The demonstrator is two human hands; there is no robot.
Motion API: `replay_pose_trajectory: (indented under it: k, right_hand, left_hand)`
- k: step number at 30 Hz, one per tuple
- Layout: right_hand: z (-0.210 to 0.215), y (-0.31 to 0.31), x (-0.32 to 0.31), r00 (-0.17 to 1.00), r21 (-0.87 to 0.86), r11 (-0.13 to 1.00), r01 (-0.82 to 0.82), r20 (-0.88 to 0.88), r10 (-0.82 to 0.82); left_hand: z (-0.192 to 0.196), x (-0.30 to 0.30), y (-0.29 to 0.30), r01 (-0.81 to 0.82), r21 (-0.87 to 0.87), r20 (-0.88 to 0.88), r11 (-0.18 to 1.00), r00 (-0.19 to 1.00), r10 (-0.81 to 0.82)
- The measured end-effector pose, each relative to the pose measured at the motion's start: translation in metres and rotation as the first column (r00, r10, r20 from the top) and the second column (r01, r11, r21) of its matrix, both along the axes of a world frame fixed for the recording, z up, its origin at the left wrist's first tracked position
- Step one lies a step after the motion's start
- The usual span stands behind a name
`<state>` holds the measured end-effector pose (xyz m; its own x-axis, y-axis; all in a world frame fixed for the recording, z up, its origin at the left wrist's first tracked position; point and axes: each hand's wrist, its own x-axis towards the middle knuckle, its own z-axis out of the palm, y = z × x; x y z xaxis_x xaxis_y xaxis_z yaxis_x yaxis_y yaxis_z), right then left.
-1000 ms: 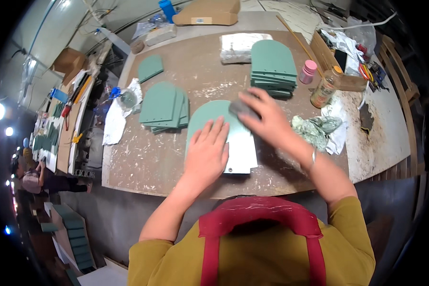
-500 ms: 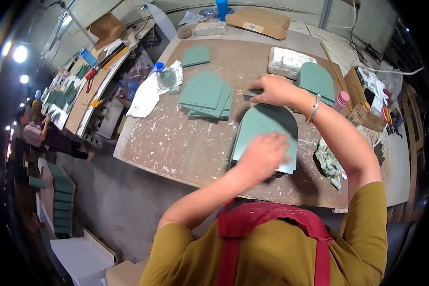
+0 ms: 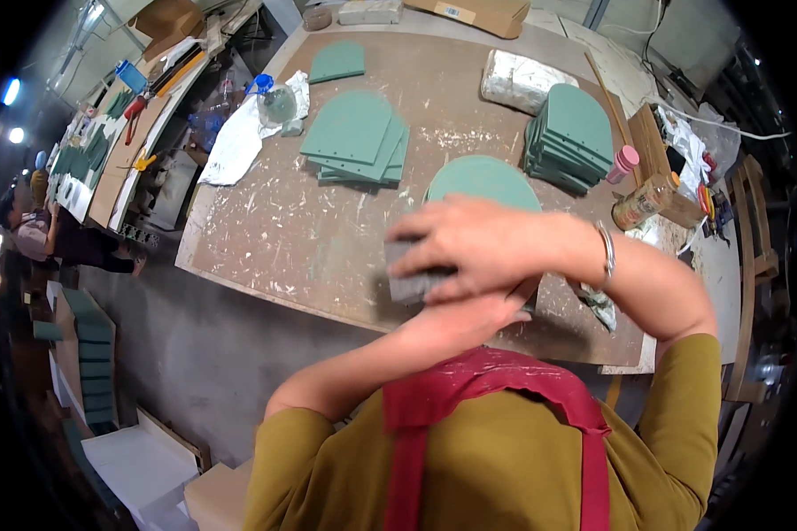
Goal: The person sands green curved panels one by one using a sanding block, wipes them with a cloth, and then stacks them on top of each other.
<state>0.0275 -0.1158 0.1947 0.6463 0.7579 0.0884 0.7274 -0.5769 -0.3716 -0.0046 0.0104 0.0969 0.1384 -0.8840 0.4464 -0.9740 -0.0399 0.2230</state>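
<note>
In front of me lies a stack of round-topped green panels (image 3: 483,177), largely covered by my hands. My right hand (image 3: 469,243) is closed around a grey block (image 3: 405,281), which resembles a sanding sponge, at the left side of this stack. Crossing beneath the right wrist, my left hand (image 3: 474,320) lies over the near part of the stack. Its fingers look stretched out, but most are hidden. Farther left sits a fanned pile of green panels (image 3: 350,133). A taller green pile (image 3: 571,137) stands at the right.
A single green piece (image 3: 337,62) lies at the back left, near a blue-capped bottle (image 3: 276,104) and a white cloth (image 3: 233,150). A white wrapped block (image 3: 522,81), a pink-capped bottle (image 3: 624,164) and a jar (image 3: 642,205) stand right. A person (image 3: 40,230) works far left.
My right hand has brought the grey block from beyond the stack to its left side, passing over my left hand. The left hand has shifted nearer me. The view has tilted down.
</note>
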Motion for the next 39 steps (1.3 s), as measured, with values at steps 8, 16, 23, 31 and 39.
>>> replay_pose_trajectory:
  k: [8, 16, 23, 31, 39]
  right_hand:
    - [0.018, 0.003, 0.02, 0.984, -0.219, 0.963, 0.153, -0.055, -0.169]
    - [0.002, -0.059, 0.043, 0.767, -0.239, 0.731, 0.639, 0.12, -0.631]
    - [-0.03, -0.147, 0.008, 0.402, -0.324, 0.404, 0.855, -0.078, -0.912]
    - [-0.036, -0.085, -0.054, 0.783, 0.339, 0.791, 0.509, 0.198, -0.589]
    - [-0.031, -0.135, -0.054, 0.552, 0.22, 0.622, 0.752, 0.306, -0.776]
  left_hand:
    - [-0.004, 0.001, -0.003, -0.029, -0.031, -0.004, 0.999, 1.0, 0.029]
    - [0.014, -0.001, 0.001, -0.041, -0.02, 0.012, 0.999, 0.999, 0.041]
    - [0.02, -0.003, -0.003, -0.035, 0.012, 0.034, 0.999, 0.999, 0.034]
    - [0.0, -0.004, -0.004, -0.156, -0.037, 0.204, 0.987, 0.966, 0.16]
    - [0.013, -0.007, -0.001, -0.142, 0.005, 0.252, 0.99, 0.958, 0.137]
